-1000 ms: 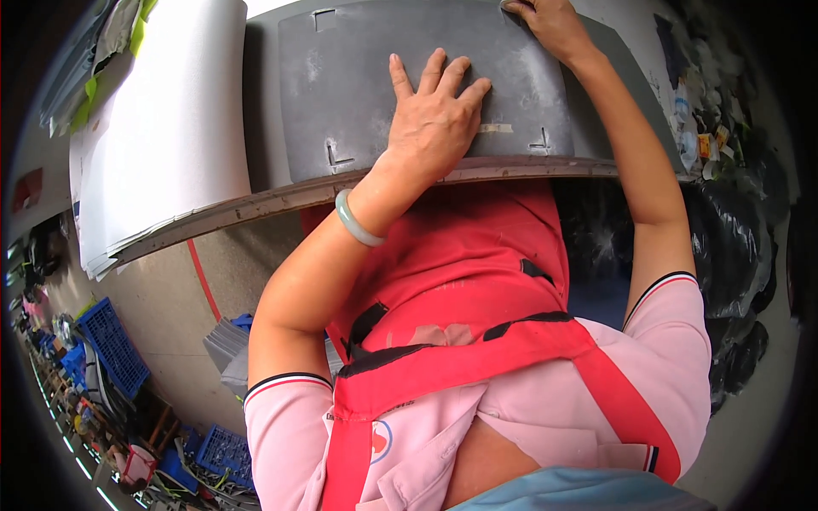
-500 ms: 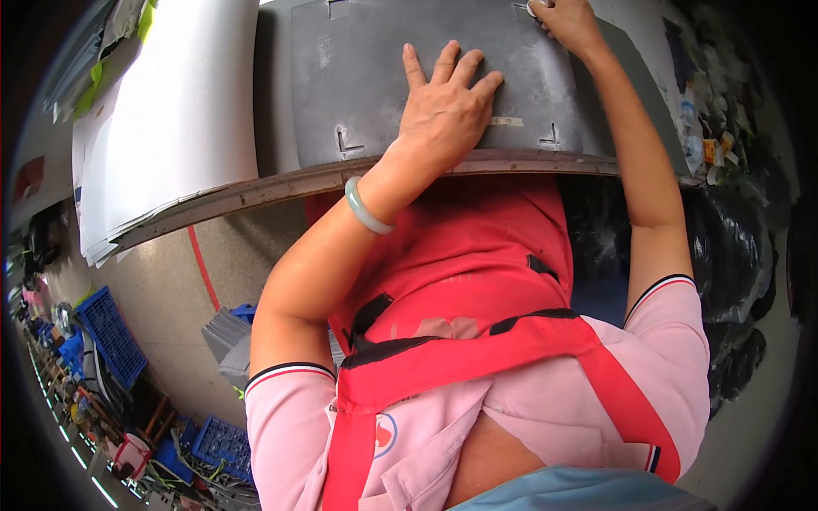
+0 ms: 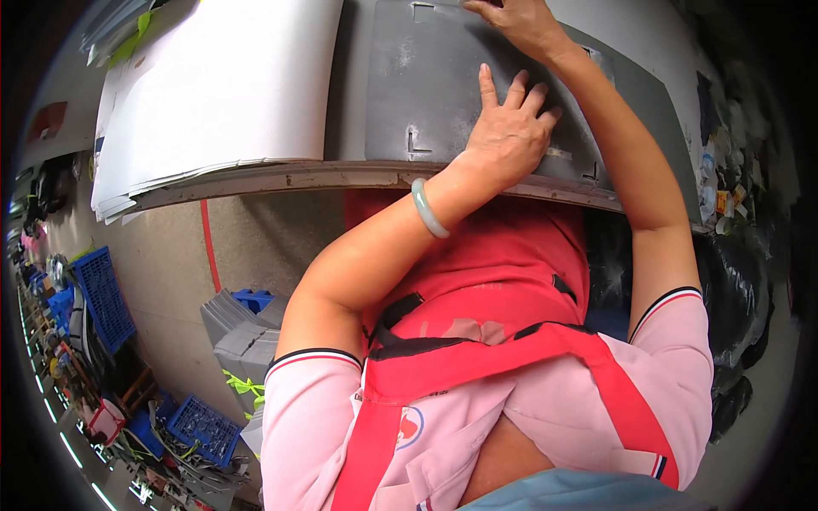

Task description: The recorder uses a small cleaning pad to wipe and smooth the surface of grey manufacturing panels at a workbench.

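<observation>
Head view, looking down over the person's chest toward a tabletop (image 3: 281, 177) edge.

Item 1: grey sheet (image 3: 443, 94), flat, dusty, with small angular cut-outs near its corners. It is laid on the tabletop at upper centre, its near edge lined up close to the tabletop's front edge.

Item 2: left hand (image 3: 509, 129). It is spread open, palm down, fingers extended, and is pressed flat on the grey sheet near its front edge. Nothing is gripped. A pale green bangle (image 3: 429, 208) is worn on the wrist.

Item 3: right hand (image 3: 518, 21). It is placed on the far part of the grey sheet at the upper rim of the picture, partly cut off. Contact with the sheet is seen; whether the fingers are flat or pinched on an edge cannot be told.

Item 4: stack of white sheets (image 3: 217, 94), laid on the tabletop just left of the grey sheet, overhanging the front edge slightly.

Item 5: red apron (image 3: 477, 341), worn over a pink short-sleeved shirt.

Item 6: blue crates (image 3: 102, 294), standing on the floor at lower left, beside bundled grey sheets (image 3: 234, 328).

Item 7: black bags (image 3: 733, 298), gathered at the right.
</observation>
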Action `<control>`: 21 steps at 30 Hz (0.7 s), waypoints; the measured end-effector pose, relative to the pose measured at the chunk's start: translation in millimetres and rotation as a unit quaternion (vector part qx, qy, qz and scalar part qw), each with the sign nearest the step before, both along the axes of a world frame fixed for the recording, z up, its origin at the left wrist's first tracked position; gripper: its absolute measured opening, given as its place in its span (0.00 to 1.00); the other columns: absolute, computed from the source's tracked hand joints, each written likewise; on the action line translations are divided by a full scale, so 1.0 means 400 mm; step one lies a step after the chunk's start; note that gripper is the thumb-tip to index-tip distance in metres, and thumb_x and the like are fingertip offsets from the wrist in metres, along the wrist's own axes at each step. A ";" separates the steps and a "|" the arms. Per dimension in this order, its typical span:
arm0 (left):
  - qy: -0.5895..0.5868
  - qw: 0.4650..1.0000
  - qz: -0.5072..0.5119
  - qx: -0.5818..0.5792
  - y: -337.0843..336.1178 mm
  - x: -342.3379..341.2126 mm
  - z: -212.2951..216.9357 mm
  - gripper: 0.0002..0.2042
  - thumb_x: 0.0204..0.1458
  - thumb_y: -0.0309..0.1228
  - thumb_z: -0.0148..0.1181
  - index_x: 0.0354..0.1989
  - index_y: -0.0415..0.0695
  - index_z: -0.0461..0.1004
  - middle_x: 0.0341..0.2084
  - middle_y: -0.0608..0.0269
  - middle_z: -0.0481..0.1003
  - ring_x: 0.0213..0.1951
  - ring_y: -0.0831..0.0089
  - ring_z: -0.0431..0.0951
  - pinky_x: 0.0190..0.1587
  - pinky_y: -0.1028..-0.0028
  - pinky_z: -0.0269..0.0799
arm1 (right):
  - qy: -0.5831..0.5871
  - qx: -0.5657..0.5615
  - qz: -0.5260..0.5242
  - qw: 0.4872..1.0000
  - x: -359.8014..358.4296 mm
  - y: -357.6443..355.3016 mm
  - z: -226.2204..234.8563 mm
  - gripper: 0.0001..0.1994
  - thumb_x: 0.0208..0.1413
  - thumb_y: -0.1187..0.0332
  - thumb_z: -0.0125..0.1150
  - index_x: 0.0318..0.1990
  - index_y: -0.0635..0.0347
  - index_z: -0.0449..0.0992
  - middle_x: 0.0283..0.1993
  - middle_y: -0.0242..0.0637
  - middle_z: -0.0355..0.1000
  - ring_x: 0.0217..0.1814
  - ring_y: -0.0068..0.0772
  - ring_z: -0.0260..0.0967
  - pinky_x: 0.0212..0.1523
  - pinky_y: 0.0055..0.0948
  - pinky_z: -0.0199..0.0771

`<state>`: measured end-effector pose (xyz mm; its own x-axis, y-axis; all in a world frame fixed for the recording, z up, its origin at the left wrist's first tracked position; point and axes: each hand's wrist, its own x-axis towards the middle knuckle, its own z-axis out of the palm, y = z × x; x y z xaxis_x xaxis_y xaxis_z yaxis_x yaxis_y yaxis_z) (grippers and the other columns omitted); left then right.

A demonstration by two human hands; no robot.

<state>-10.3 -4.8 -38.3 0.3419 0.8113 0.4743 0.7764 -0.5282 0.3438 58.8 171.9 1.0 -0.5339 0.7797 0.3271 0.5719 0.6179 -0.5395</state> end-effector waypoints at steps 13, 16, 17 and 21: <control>-0.001 1.000 -0.010 -0.002 0.006 -0.006 0.007 0.21 0.56 0.36 0.61 0.59 0.48 0.74 0.58 0.53 0.67 0.66 0.51 0.63 0.62 0.21 0.50 | -0.161 0.095 0.075 0.980 -0.182 0.043 0.005 0.10 0.57 0.65 0.63 0.37 0.63 0.83 0.35 0.58 0.77 0.40 0.59 0.78 0.43 0.47 0.77; 0.004 1.000 -0.005 -0.004 0.006 -0.005 0.003 0.19 0.55 0.36 0.61 0.56 0.48 0.76 0.57 0.53 0.68 0.66 0.50 0.63 0.62 0.21 0.50 | -0.207 0.051 0.038 0.976 -0.176 0.029 0.049 0.12 0.56 0.63 0.63 0.35 0.65 0.82 0.34 0.59 0.76 0.41 0.62 0.76 0.45 0.49 0.76; 0.010 1.000 -0.013 -0.019 0.006 -0.007 0.003 0.18 0.55 0.36 0.61 0.54 0.48 0.77 0.57 0.54 0.69 0.66 0.50 0.63 0.62 0.21 0.49 | -0.198 0.065 0.035 0.977 -0.163 0.023 0.056 0.10 0.57 0.67 0.62 0.37 0.67 0.80 0.30 0.55 0.77 0.33 0.54 0.78 0.37 0.44 0.80; 0.002 0.999 -0.020 -0.025 0.002 -0.011 0.006 0.17 0.55 0.36 0.61 0.53 0.48 0.78 0.57 0.54 0.69 0.66 0.50 0.63 0.62 0.21 0.49 | 0.049 -0.235 -0.056 0.969 -0.157 0.004 0.043 0.08 0.59 0.73 0.57 0.41 0.68 0.76 0.27 0.38 0.77 0.23 0.25 0.75 0.22 0.26 0.78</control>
<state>-14.7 -3.9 -35.8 0.3752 0.8200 0.4322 0.7566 -0.5403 0.3683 -4.1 173.5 18.2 -0.4224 0.9058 -0.0327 0.5533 0.2291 -0.8008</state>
